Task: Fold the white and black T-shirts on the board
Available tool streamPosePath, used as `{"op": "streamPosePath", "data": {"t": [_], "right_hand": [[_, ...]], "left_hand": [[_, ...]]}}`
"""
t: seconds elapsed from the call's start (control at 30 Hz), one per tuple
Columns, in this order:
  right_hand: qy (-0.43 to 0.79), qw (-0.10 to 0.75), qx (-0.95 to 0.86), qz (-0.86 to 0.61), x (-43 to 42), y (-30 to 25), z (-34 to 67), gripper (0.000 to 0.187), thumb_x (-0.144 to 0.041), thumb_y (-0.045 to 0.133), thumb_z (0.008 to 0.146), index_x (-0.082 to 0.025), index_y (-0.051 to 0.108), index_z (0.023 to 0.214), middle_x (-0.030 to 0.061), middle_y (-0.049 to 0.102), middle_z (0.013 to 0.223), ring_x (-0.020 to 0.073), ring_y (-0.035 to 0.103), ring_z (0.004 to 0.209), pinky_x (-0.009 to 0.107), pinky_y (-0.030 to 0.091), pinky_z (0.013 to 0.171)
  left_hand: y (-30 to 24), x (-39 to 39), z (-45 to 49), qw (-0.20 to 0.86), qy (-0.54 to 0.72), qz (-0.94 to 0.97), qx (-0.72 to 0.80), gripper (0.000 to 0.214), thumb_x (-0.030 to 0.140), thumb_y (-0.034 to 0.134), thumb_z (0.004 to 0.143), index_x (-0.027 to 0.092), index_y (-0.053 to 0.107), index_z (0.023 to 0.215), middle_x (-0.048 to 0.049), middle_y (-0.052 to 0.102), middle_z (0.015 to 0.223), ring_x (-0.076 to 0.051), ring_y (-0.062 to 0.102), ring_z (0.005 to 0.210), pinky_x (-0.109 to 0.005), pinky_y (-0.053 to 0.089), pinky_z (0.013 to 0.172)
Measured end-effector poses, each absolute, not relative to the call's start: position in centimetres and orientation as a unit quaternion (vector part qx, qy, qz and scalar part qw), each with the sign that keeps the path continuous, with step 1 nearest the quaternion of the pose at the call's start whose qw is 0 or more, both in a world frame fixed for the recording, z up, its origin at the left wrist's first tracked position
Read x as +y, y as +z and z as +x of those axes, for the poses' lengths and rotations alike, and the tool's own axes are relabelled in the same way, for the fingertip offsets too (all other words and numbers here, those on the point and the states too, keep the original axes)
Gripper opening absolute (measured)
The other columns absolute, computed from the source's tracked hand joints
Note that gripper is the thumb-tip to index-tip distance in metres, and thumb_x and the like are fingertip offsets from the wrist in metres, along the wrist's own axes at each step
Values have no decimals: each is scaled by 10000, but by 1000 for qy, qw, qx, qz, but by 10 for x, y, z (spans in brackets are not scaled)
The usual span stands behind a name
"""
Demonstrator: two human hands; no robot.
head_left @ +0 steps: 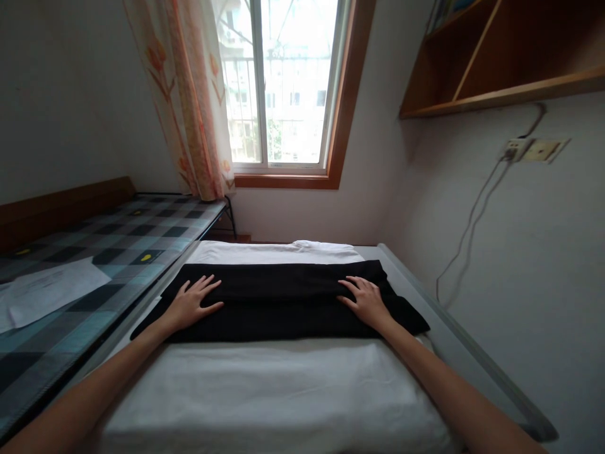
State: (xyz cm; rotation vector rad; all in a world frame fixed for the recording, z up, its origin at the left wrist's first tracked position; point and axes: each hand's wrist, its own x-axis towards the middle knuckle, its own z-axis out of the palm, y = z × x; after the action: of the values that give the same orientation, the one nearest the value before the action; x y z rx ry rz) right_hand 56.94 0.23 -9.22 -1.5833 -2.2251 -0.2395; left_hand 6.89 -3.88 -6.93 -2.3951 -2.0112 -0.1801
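Note:
A black garment point(278, 299) lies folded in a long band across a white sheet point(274, 391) on a narrow table. My left hand point(193, 302) rests flat on the garment's left part, fingers spread. On its right part lies my right hand point(365, 300), flat too, with fingers stretched out. Neither hand holds anything. Parts of the black cloth stick out past both hands at the left and right ends.
A bed with a checked cover point(94, 252) and a white paper point(47, 290) stands at the left. Behind the table are a window point(278, 88) and a curtain point(189, 101). The right wall carries a wooden shelf point(501, 57) and a socket with cables point(534, 150).

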Motion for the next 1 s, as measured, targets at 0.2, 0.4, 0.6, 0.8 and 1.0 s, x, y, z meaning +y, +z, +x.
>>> {"op": "streamPosePath", "data": {"t": [0.2, 0.4, 0.6, 0.8, 1.0], "right_hand": [[-66, 225, -788, -569, 51, -90, 561, 424, -506, 542, 881, -265, 636, 1216, 78, 605, 1283, 272, 506, 1206, 450, 347, 1016], [-76, 256, -775, -573, 73, -88, 551, 406, -504, 578, 861, -226, 673, 1141, 101, 627, 1232, 272, 513, 1174, 433, 342, 997], [-125, 335, -693, -626, 63, -77, 559, 381, -455, 476, 915, -200, 691, 1100, 109, 629, 1167, 272, 515, 1098, 412, 347, 927], [-153, 295, -531, -780, 58, -72, 589, 403, -381, 460, 894, -122, 697, 1093, 180, 619, 1107, 329, 518, 1008, 441, 365, 826], [-87, 240, -517, -817, 58, -76, 601, 433, -448, 425, 909, -147, 728, 982, 184, 625, 1068, 337, 521, 1003, 462, 372, 825]], "left_hand": [[-70, 4, 64, 3, -57, -758, -650, 709, 686, 384, 851, 301, 405, 1445, -55, 327, 1544, -276, 274, 1431, -521, 157, 1151], [-71, 36, 57, 13, -49, -758, -650, 696, 672, 372, 861, 292, 406, 1444, -59, 326, 1547, -276, 283, 1427, -517, 164, 1147], [-65, 38, 87, 38, -65, -758, -647, 609, 594, 312, 926, 214, 518, 1356, -100, 441, 1479, -281, 378, 1368, -501, 239, 1118], [-49, 49, 180, 69, -156, -836, -521, 394, 506, 476, 904, 253, 619, 1170, -62, 624, 1227, -247, 566, 1115, -398, 413, 955], [-24, 62, 275, 38, -131, -879, -456, 265, 446, 578, 854, 244, 622, 1019, -30, 655, 995, -199, 620, 904, -304, 461, 774]]}}
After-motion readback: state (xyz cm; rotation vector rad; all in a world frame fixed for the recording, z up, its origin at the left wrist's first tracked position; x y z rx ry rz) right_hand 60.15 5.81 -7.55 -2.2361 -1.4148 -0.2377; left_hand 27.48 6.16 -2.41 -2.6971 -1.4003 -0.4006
